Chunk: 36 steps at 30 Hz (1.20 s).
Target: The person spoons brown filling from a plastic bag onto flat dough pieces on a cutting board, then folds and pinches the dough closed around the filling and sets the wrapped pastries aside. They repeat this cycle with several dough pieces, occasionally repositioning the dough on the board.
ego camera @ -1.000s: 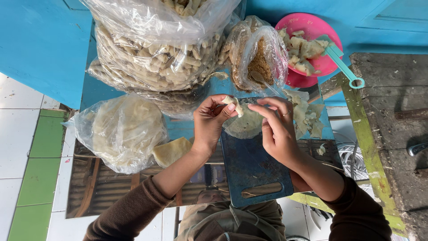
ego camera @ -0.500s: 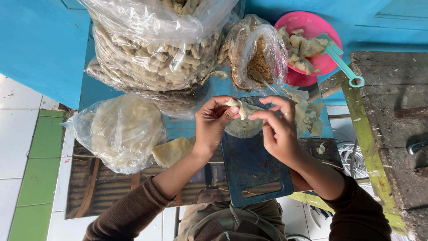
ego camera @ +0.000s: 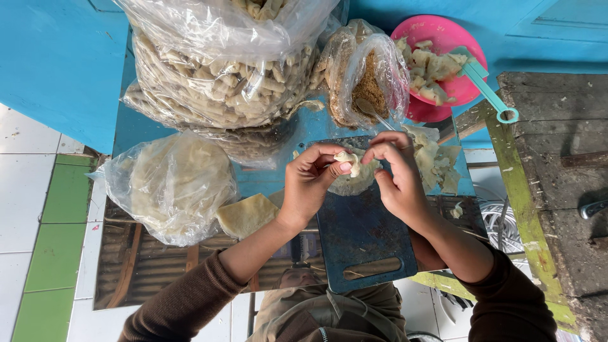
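A person in brown sleeves works over a dark blue cutting board [ego camera: 364, 244] on a mirrored tabletop [ego camera: 145, 272]. The left hand [ego camera: 310, 183] and right hand [ego camera: 396, 177] meet above the board's far end, fingertips of both pinched on a small pale piece of dough [ego camera: 348, 161], apparently being folded or rolled. Under the hands lies a round flat wrapper [ego camera: 348, 183], mostly hidden by them. To the left, a loose wrapper [ego camera: 244, 215] touches a clear bag of round wrappers [ego camera: 171, 187]. Just beyond the right hand sits a small heap of pale filling scraps [ego camera: 434, 161].

Farther off, a large clear bag of rolled pieces [ego camera: 221, 76] bulges full, suggesting much of the work is done, while the stocked wrapper bag suggests plenty is left. Beside it, an open bag of brown crumbs [ego camera: 367, 79] holds a spoon [ego camera: 373, 114], and a pink bowl [ego camera: 465, 38] of pale filling carries a green-handled tool [ego camera: 487, 88].

Whether the held piece is filled cannot be told; the fingers cover it. The big bag's top and the wooden surface at right run out of frame.
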{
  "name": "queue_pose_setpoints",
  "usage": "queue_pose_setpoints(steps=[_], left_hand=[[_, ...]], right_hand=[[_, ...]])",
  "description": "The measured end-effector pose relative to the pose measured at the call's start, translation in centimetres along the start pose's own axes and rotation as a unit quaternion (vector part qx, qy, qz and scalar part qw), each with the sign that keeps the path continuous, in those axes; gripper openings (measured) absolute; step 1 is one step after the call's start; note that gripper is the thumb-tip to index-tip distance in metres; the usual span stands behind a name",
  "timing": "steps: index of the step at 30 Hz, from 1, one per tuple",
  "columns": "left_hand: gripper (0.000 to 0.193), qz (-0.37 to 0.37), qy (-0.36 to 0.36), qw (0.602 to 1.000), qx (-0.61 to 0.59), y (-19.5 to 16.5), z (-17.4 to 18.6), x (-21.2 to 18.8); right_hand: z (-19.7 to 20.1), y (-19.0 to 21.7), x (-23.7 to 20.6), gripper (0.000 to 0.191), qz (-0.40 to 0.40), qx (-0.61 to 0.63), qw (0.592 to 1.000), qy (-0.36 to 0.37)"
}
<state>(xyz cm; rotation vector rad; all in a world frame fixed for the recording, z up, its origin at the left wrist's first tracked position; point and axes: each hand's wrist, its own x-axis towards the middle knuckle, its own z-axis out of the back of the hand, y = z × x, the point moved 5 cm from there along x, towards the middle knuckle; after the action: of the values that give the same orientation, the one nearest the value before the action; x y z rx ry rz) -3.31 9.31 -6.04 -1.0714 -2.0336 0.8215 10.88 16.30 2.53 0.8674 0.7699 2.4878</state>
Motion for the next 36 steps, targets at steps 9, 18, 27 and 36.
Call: queue_pose_setpoints(steps=[9, 18, 27, 36], left_hand=[[0.023, 0.014, -0.048, 0.997, -0.052, 0.4, 0.8, 0.5], [0.026, 0.009, -0.037, 0.998, -0.045, -0.3, 0.5, 0.4], [0.033, 0.043, -0.046, 0.998, -0.001, -0.5, 0.2, 0.0], [0.023, 0.002, -0.058, 0.998, 0.017, -0.1, 0.3, -0.4]], right_hand=[[0.0, 2.9, -1.4, 0.056, 0.164, -0.257, 0.951, -0.058], [0.8, 3.4, -1.0, 0.059, 0.11, -0.197, 0.972, -0.063], [0.1, 2.5, -0.5, 0.055, 0.074, -0.052, 0.996, -0.016], [-1.0, 3.4, -2.0, 0.062, 0.172, -0.352, 0.92, -0.034]])
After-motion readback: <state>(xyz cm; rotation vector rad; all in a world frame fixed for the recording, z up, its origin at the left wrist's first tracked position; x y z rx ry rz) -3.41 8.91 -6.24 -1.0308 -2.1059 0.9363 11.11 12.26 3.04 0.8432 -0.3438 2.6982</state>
